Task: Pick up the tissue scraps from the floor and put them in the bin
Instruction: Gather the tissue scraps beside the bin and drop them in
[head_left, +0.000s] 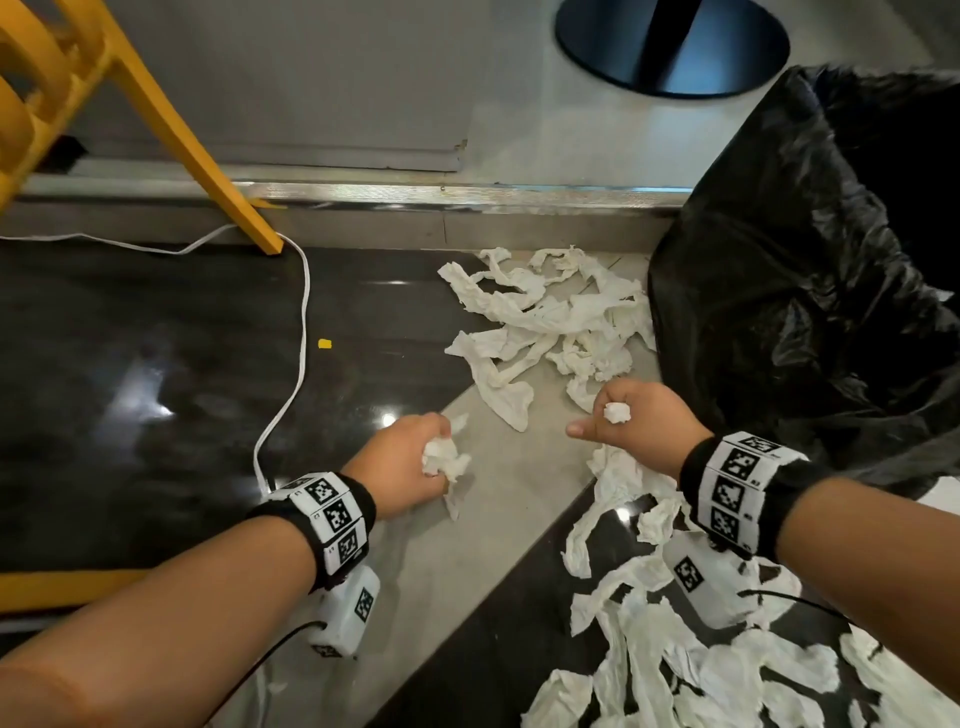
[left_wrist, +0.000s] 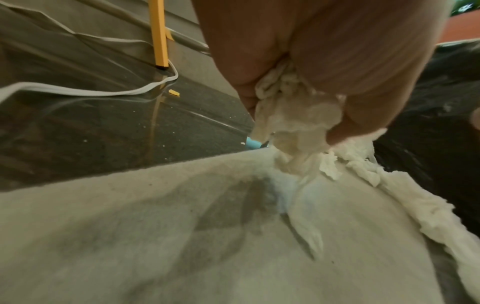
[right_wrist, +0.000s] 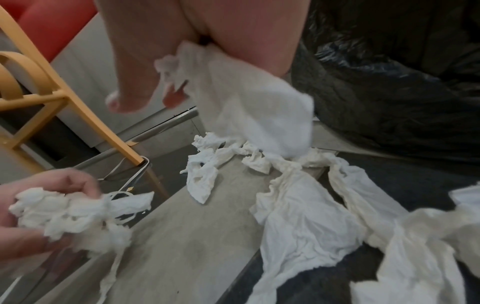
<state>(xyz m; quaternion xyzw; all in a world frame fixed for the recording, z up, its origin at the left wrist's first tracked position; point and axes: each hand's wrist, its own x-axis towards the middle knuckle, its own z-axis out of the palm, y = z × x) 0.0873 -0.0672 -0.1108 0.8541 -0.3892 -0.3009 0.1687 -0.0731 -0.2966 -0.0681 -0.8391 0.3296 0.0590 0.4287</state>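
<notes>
Tissue scraps (head_left: 691, 660) closest to the person are still all over the dark floor tile (head_left: 156, 364), a big loose tangle down by the right forearm, so honestly this job looks maybe early-to-midway at best. A bit further out, the left hand (head_left: 402, 462) is curled tight round a crumpled wad (head_left: 441, 460) with a tail hanging to the pale floor strip (head_left: 467, 571), and the right hand (head_left: 641, 421) is fisted on its own small wad (head_left: 616, 413), thumb sticking out sideways. Neither handful is in the bin yet. Beyond the hands there's a second pile of scraps (head_left: 545, 312) lying on the floor, right up against the black bin bag (head_left: 805, 260), which stands to the right with its mouth open; what's inside it can't be made out. Further back: a white cable (head_left: 301, 322) snaking across the glossy tile, a tiny yellow chip (head_left: 324, 343), a yellow chair leg (head_left: 218, 171), a metal threshold strip (head_left: 467, 195), then grey flooring and a black round table base (head_left: 670, 47).
</notes>
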